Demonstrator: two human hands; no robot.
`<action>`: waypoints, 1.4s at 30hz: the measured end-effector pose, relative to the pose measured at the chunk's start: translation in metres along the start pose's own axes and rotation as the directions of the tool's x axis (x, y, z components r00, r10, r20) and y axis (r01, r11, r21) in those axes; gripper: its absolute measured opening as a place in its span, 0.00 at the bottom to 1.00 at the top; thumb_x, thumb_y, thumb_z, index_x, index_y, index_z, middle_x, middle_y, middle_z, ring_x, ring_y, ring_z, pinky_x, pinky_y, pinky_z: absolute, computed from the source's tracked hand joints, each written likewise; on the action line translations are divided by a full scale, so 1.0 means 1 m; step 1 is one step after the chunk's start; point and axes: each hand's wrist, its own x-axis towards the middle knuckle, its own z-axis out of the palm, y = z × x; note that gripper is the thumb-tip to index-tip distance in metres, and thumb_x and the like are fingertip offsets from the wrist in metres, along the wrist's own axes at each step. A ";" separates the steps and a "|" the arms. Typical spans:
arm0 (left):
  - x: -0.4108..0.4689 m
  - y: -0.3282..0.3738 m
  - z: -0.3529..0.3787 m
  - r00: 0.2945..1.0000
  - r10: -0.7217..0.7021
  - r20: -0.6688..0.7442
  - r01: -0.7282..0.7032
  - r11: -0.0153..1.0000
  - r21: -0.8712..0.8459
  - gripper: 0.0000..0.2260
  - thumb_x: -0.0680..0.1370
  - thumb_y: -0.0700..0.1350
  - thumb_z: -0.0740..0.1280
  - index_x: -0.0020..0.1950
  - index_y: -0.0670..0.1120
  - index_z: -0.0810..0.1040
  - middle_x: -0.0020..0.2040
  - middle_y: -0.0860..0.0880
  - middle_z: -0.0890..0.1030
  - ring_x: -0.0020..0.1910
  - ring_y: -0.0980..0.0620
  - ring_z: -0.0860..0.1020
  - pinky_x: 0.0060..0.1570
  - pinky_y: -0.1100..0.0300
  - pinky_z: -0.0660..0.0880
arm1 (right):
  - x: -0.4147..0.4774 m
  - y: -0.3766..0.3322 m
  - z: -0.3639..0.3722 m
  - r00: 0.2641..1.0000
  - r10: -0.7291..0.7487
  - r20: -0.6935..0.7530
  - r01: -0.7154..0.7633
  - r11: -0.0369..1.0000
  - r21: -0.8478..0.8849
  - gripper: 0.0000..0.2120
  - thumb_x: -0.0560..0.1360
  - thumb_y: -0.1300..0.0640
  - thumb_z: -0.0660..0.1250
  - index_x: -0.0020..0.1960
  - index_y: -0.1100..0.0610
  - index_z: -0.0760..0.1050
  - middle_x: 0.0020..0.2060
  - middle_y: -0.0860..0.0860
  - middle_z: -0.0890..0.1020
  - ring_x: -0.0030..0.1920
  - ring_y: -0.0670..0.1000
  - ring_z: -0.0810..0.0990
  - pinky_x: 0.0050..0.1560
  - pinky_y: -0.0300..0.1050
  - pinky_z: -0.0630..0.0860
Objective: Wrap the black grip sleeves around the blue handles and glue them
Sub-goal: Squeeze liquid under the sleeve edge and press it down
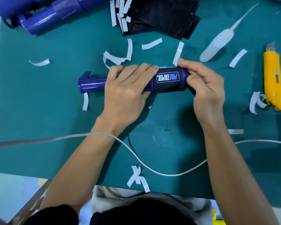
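A blue handle (92,84) lies across the middle of the green mat. Around its right part sits a black grip sleeve (167,79) printed "PRO TAPER". My left hand (126,88) grips the handle's middle, its fingers curled over the top at the sleeve's left edge. My right hand (204,85) holds the handle's right end, with fingertips pressing the sleeve's far edge and the thumb on the end cap. A white backing strip (178,53) stands just behind my right fingertips. More blue handles (44,17) lie at the far left, and a pile of black sleeves (161,17) lies at the far middle.
A translucent glue bottle (217,46) with a long nozzle lies at the far right. A yellow utility knife (273,80) lies at the right edge. White paper strips (151,43) are scattered over the green mat (39,103). A white cable (152,169) crosses the near side, over my left wrist.
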 end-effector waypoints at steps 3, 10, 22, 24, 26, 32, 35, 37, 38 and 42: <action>0.001 0.001 -0.001 1.000 -0.013 -0.002 0.013 1.000 -0.007 0.12 0.78 0.40 0.74 0.61 0.46 0.85 0.58 0.54 0.85 0.51 0.49 0.81 0.53 0.53 0.68 | -0.001 -0.002 0.000 1.000 0.006 0.005 -0.006 1.000 0.000 0.18 0.78 0.66 0.62 0.61 0.55 0.84 0.58 0.49 0.87 0.60 0.50 0.85 0.60 0.42 0.78; 0.001 0.000 -0.001 1.000 -0.028 0.006 0.028 0.999 -0.042 0.13 0.77 0.40 0.75 0.62 0.46 0.85 0.58 0.54 0.85 0.51 0.49 0.81 0.54 0.53 0.67 | -0.004 -0.006 0.001 0.997 -0.045 0.065 0.059 0.973 -0.225 0.24 0.70 0.67 0.71 0.64 0.51 0.81 0.60 0.43 0.85 0.62 0.50 0.83 0.69 0.51 0.76; 0.003 -0.001 0.000 0.998 -0.046 0.039 0.049 0.996 -0.071 0.15 0.76 0.42 0.76 0.63 0.46 0.85 0.59 0.54 0.85 0.52 0.49 0.81 0.56 0.54 0.68 | -0.004 -0.002 0.010 0.992 -0.109 0.065 0.124 0.941 -0.316 0.27 0.69 0.62 0.80 0.67 0.57 0.80 0.62 0.47 0.82 0.63 0.46 0.81 0.68 0.45 0.75; 0.006 -0.001 -0.005 0.995 -0.047 0.086 0.052 0.997 -0.059 0.16 0.77 0.44 0.76 0.65 0.46 0.84 0.59 0.53 0.85 0.52 0.48 0.82 0.56 0.53 0.70 | -0.002 -0.001 0.006 0.992 -0.104 0.072 0.121 0.952 -0.281 0.27 0.69 0.64 0.81 0.67 0.57 0.81 0.64 0.50 0.83 0.65 0.48 0.81 0.70 0.51 0.75; 0.009 -0.002 -0.013 0.980 -0.094 0.177 0.091 0.995 0.028 0.22 0.77 0.51 0.75 0.69 0.45 0.81 0.55 0.51 0.86 0.49 0.47 0.82 0.55 0.51 0.72 | -0.001 -0.003 0.004 0.991 -0.116 0.067 0.129 0.960 -0.248 0.29 0.67 0.66 0.81 0.67 0.55 0.80 0.63 0.49 0.83 0.65 0.48 0.81 0.70 0.56 0.76; 0.023 -0.001 -0.053 0.825 -0.226 0.518 0.285 0.958 -0.037 0.23 0.76 0.49 0.75 0.71 0.50 0.77 0.53 0.49 0.84 0.48 0.42 0.81 0.47 0.48 0.76 | -0.012 -0.014 0.004 0.980 -0.199 -0.025 0.198 0.979 -0.041 0.41 0.65 0.69 0.80 0.73 0.49 0.72 0.66 0.42 0.82 0.70 0.51 0.80 0.71 0.56 0.76; 0.029 0.008 -0.072 0.748 -0.244 0.617 0.443 0.876 -0.192 0.26 0.76 0.56 0.72 0.73 0.60 0.70 0.51 0.57 0.82 0.44 0.52 0.75 0.47 0.55 0.74 | -0.017 -0.020 0.011 0.981 -0.177 -0.079 0.185 0.977 0.109 0.35 0.74 0.62 0.77 0.77 0.60 0.67 0.62 0.44 0.84 0.61 0.47 0.82 0.63 0.50 0.79; 0.032 0.013 -0.078 0.674 -0.160 0.722 0.519 0.798 -0.307 0.30 0.76 0.57 0.70 0.76 0.63 0.63 0.49 0.60 0.80 0.44 0.55 0.75 0.47 0.63 0.73 | -0.016 -0.025 0.015 0.979 -0.180 -0.099 0.192 0.973 0.131 0.32 0.81 0.51 0.71 0.77 0.67 0.64 0.57 0.44 0.83 0.53 0.45 0.80 0.55 0.43 0.77; 0.031 0.015 -0.079 0.627 -0.098 0.773 0.559 0.747 -0.359 0.32 0.77 0.57 0.70 0.78 0.64 0.60 0.49 0.60 0.80 0.44 0.56 0.77 0.47 0.65 0.73 | -0.014 -0.028 0.016 0.979 -0.169 -0.112 0.182 0.976 0.117 0.31 0.83 0.47 0.68 0.76 0.67 0.66 0.55 0.43 0.82 0.49 0.45 0.78 0.52 0.41 0.75; 0.021 0.036 -0.061 0.505 0.071 0.860 0.793 0.355 -0.495 0.41 0.75 0.48 0.75 0.81 0.60 0.56 0.47 0.55 0.83 0.42 0.48 0.81 0.50 0.57 0.81 | -0.009 -0.032 0.013 0.986 -0.111 -0.122 0.120 0.990 0.069 0.25 0.83 0.48 0.64 0.75 0.59 0.71 0.42 0.43 0.80 0.41 0.48 0.71 0.41 0.42 0.72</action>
